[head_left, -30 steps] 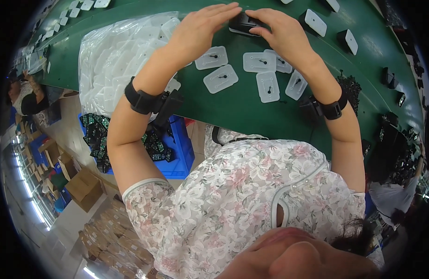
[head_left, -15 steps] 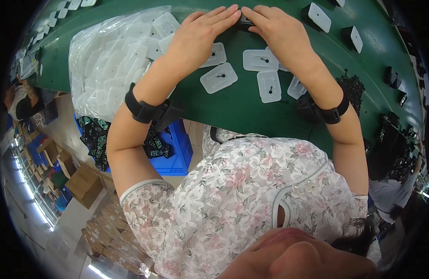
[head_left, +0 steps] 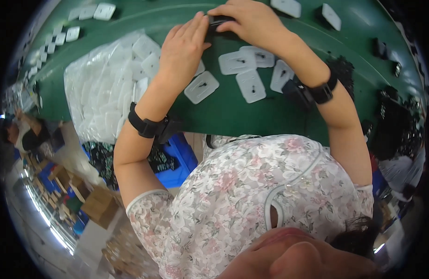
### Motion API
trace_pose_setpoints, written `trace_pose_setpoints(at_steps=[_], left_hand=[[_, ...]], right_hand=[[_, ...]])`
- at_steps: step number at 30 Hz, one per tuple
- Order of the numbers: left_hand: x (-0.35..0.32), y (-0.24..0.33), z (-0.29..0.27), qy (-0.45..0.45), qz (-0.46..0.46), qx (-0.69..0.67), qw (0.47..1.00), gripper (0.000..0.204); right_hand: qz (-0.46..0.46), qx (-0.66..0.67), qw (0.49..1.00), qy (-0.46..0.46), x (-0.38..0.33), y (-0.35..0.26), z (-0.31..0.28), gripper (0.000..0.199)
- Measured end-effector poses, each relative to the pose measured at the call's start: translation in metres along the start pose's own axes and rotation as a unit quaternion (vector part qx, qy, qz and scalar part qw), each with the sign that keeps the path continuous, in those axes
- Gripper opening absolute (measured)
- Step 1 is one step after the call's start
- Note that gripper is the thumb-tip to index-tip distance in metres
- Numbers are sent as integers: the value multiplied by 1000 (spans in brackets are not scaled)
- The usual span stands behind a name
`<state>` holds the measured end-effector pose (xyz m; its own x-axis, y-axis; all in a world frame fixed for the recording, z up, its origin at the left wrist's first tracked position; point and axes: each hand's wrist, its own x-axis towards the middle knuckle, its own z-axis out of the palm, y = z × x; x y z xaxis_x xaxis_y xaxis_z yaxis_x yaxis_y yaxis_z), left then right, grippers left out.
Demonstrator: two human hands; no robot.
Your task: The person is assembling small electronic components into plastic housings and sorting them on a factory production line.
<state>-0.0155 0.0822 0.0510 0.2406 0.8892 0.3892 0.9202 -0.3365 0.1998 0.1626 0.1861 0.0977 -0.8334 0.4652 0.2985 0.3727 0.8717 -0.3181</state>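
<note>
At the far side of the green table, both hands are at a small black plastic part (head_left: 219,21), mostly covered by fingers. My right hand (head_left: 251,22) grips it from the right, thumb and fingers bent around it. My left hand (head_left: 182,51) closes on its left end, fingers straight and together, thumb tucked close. Nearer me lie several translucent white rounded plates, each with a small black piece on it; one plate (head_left: 202,87) is below my left hand, another (head_left: 250,86) is below my right hand.
A clear plastic bag (head_left: 100,88) full of white plates lies at left. White-topped black units, one at the right (head_left: 330,17), line the far side. Small black parts (head_left: 341,74) are heaped beyond my right wrist. A blue crate (head_left: 179,160) with circuit boards stands below the table edge.
The view has shifted, and the table's contents appear moved. My right hand has gone from lying flat beside my left to bending around the black part, which shows more now.
</note>
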Motion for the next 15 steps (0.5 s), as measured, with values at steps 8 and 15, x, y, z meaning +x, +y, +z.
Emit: trace_pose_setpoints(at_steps=[8, 15], left_hand=[[35, 24, -5, 29, -239, -400, 884, 32], [49, 65, -11, -51, -250, -612, 749, 36]], right_hand=[[195, 396, 896, 39, -19, 10, -21, 31], [184, 444, 862, 162, -57, -3, -33, 38]])
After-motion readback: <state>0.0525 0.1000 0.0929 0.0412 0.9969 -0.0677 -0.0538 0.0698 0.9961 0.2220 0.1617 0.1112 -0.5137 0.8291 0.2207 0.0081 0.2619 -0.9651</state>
